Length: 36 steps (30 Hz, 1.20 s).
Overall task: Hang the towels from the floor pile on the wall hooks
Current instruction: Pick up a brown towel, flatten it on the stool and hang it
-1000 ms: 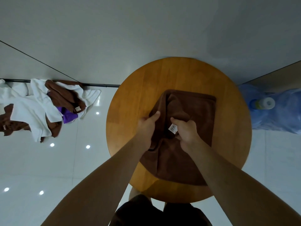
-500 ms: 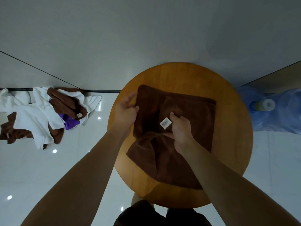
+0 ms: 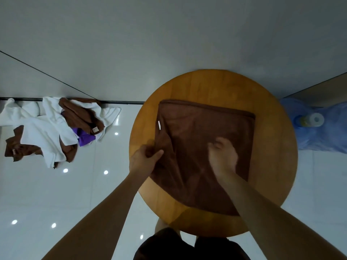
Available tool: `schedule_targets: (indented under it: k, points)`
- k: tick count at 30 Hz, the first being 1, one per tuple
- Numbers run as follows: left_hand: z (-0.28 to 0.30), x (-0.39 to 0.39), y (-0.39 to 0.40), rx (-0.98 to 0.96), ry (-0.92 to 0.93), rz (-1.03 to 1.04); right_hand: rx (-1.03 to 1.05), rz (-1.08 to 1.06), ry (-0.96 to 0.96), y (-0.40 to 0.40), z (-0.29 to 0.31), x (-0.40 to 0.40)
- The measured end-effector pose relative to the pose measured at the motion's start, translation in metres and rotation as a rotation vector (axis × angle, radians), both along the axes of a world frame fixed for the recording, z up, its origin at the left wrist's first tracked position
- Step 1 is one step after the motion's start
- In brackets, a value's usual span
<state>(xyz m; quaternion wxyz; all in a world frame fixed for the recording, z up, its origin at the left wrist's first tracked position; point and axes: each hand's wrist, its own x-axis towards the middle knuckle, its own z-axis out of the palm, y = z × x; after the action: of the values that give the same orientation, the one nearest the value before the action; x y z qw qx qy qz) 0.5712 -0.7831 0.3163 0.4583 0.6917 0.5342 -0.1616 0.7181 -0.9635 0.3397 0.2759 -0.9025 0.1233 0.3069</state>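
A brown towel (image 3: 202,132) lies spread on a round wooden table (image 3: 272,166), with a small white label at its left edge. My left hand (image 3: 145,158) pinches the towel's left edge near the table's left rim. Blurred by motion, my right hand (image 3: 222,156) rests flat on the towel's middle with fingers apart. A pile of white, brown and purple towels (image 3: 54,128) lies on the floor at the left, against the wall base. No wall hooks are in view.
A blue water jug (image 3: 319,126) lies on the floor right of the table. The white wall (image 3: 169,44) fills the top of the view. Glossy white floor tiles (image 3: 56,194) spread at the lower left. My dark shorts show at the bottom.
The folded flap of the brown towel has been opened out to the left, so the towel now lies flatter. My right hand let go of the label and moved right onto the cloth.
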Motion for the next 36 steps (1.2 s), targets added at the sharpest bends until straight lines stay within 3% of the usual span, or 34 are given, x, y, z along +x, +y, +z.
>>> schedule_targets:
  k: [2, 5, 11, 16, 20, 23, 29, 36]
  points:
    - [-0.003, -0.008, -0.011, -0.016, 0.029, -0.096, -0.165, -0.086, -0.065, -0.051, -0.011, -0.008]
    - [-0.006, -0.02, -0.023, -0.018, 0.039, -0.154, -0.329, -0.168, 0.005, -0.109, -0.017, -0.027]
    - [-0.006, -0.052, -0.031, -0.046, 0.093, -0.235, -0.258, 0.109, 0.269, -0.157, -0.022, -0.067]
    - [-0.001, -0.079, -0.025, -0.135, 0.17, -0.063, -0.233, -0.072, 0.273, -0.164, -0.021, -0.093]
    - [0.008, -0.1, -0.022, -0.136, 0.181, 0.082, -0.268, 0.003, 0.307, -0.172, -0.012, -0.11]
    - [0.008, -0.117, -0.021, -0.165, 0.2, 0.129, -0.19, -0.06, 0.33, -0.183, -0.009, -0.124]
    - [0.014, -0.149, -0.032, -0.263, 0.099, 0.444, 0.178, -0.601, 0.362, -0.202, -0.002, -0.136]
    - [0.05, -0.172, -0.075, -0.183, -0.056, 0.615, 0.39, -0.715, 0.35, -0.219, 0.025, -0.141]
